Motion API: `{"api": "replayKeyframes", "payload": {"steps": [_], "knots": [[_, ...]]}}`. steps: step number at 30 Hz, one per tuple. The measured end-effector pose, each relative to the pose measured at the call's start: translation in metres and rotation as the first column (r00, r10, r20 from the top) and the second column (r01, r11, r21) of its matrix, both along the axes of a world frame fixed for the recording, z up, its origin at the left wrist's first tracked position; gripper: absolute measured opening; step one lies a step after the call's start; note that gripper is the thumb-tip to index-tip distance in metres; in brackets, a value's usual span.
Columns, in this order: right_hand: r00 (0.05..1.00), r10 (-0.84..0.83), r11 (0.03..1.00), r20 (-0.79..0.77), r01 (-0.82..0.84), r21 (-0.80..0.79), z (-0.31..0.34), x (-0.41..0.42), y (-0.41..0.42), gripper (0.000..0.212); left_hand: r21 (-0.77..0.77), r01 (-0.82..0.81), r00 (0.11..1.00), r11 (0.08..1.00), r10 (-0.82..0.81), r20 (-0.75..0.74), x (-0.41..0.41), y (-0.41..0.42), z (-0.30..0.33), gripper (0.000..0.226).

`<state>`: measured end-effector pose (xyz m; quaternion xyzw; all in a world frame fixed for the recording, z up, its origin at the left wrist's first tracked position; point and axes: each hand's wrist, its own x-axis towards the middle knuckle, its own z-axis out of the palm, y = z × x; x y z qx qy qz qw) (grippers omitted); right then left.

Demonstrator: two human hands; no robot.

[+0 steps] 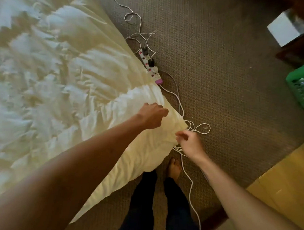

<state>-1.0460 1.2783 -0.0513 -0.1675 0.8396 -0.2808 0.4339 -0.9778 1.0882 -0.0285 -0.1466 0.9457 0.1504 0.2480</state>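
Observation:
A large cream-white duvet [56, 81] covers the bed and hangs down to the brown carpet. My left hand [152, 114] grips the duvet near its lower right corner, fingers curled into the fabric. My right hand [189, 142] reaches at the corner tip, with fingers loosely curled beside the cloth; whether it pinches the fabric is unclear. My legs in dark trousers [148, 207] and a bare foot [174, 168] stand just below the corner.
A white power strip [151, 66] with plugs lies on the carpet by the bed edge, and white cables [201, 128] loop under my right hand. A green basket [302, 89] stands at right, a white box [283, 30] sits at the upper right, and a yellow surface [286, 192] fills the lower right.

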Motion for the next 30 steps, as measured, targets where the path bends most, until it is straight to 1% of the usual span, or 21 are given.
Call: {"api": "replayKeyframes", "payload": {"steps": [3,6,7,8,9,10,11,12,14,15,16,18,19,20,22,24,25,27,28,30], "knots": [[0.994,-0.089,0.996,-0.066,0.089,-0.007,-0.041,-0.028,-0.013,0.017,-0.011,0.066,0.995,0.998,-0.065,0.070,-0.027,-0.003,-0.037,0.038],[0.995,-0.060,0.997,-0.083,0.064,0.052,-0.077,-0.045,-0.021,0.013,-0.015,0.121,0.989,0.993,-0.119,0.090,-0.042,-0.014,-0.065,0.036],[0.996,-0.059,0.997,-0.067,0.061,0.041,-0.087,-0.048,-0.022,0.017,-0.022,0.134,0.987,0.991,-0.132,0.091,-0.046,-0.017,-0.074,0.037],[0.998,-0.060,0.998,-0.019,0.060,0.028,-0.095,-0.052,-0.024,0.032,-0.031,0.145,0.985,0.989,-0.141,0.095,-0.051,-0.021,-0.082,0.039],[0.994,-0.082,0.997,0.076,0.083,-0.002,-0.103,-0.055,-0.026,0.051,-0.038,0.148,0.983,0.988,-0.143,0.118,-0.056,-0.025,-0.089,0.043],[0.972,-0.127,0.991,0.196,0.134,-0.020,-0.111,-0.057,-0.028,0.066,-0.045,0.162,0.974,0.986,-0.153,0.167,-0.060,-0.029,-0.098,0.050],[0.943,-0.152,0.986,0.295,0.166,-0.024,-0.113,-0.058,-0.029,0.071,-0.044,0.182,0.960,0.982,-0.168,0.224,-0.064,-0.033,-0.101,0.059],[0.928,-0.127,0.990,0.349,0.142,-0.016,-0.113,-0.059,-0.028,0.065,-0.032,0.200,0.942,0.979,-0.184,0.280,-0.068,-0.036,-0.104,0.067],[0.917,0.035,0.999,0.397,-0.038,-0.001,-0.104,-0.065,-0.022,0.045,0.015,0.202,0.920,0.979,-0.195,0.339,-0.076,-0.042,-0.104,0.076],[0.894,0.108,0.994,0.436,-0.108,-0.024,-0.095,-0.070,-0.015,0.038,0.028,0.207,0.924,0.978,-0.205,0.321,-0.079,-0.044,-0.100,0.075],[0.864,0.155,0.987,0.479,-0.149,-0.051,-0.088,-0.078,-0.005,0.036,0.003,0.229,0.941,0.973,-0.222,0.253,-0.081,-0.044,-0.095,0.069],[0.818,0.193,0.981,0.542,-0.166,-0.099,-0.071,-0.098,0.016,0.033,-0.120,0.256,0.967,0.959,-0.256,0.011,-0.080,-0.037,-0.087,0.048],[0.818,0.204,0.979,0.537,-0.185,-0.090,-0.066,-0.106,0.024,0.028,-0.177,0.246,0.962,0.953,-0.263,-0.078,-0.077,-0.030,-0.087,0.039],[0.826,0.219,0.974,0.520,-0.216,-0.068,-0.067,-0.113,0.027,0.022,-0.211,0.226,0.959,0.951,-0.256,-0.125,-0.072,-0.022,-0.089,0.033],[0.862,0.231,0.963,0.451,-0.270,0.023,-0.079,-0.119,0.028,0.014,-0.221,0.149,0.971,0.964,-0.186,-0.154,-0.064,-0.006,-0.099,0.029],[0.898,0.278,0.940,0.340,-0.328,0.098,-0.103,-0.117,0.024,0.016,-0.221,0.004,0.978,0.975,-0.050,-0.204,-0.059,0.003,-0.115,0.040],[0.918,0.306,0.924,0.253,-0.350,0.151,-0.115,-0.114,0.023,0.019,-0.208,-0.059,0.977,0.976,0.014,-0.211,-0.056,0.007,-0.120,0.048],[0.944,0.328,0.913,0.038,-0.327,0.243,-0.133,-0.104,0.028,0.024,-0.196,-0.184,0.969,0.963,0.144,-0.203,-0.051,0.017,-0.128,0.060],[0.951,0.309,0.920,-0.021,-0.293,0.259,-0.136,-0.098,0.032,0.024,-0.190,-0.236,0.959,0.953,0.196,-0.207,-0.049,0.024,-0.130,0.062],[0.962,0.266,0.935,-0.060,-0.243,0.260,-0.134,-0.088,0.037,0.028,-0.165,-0.330,0.929,0.929,0.288,-0.233,-0.042,0.039,-0.129,0.060]]}}
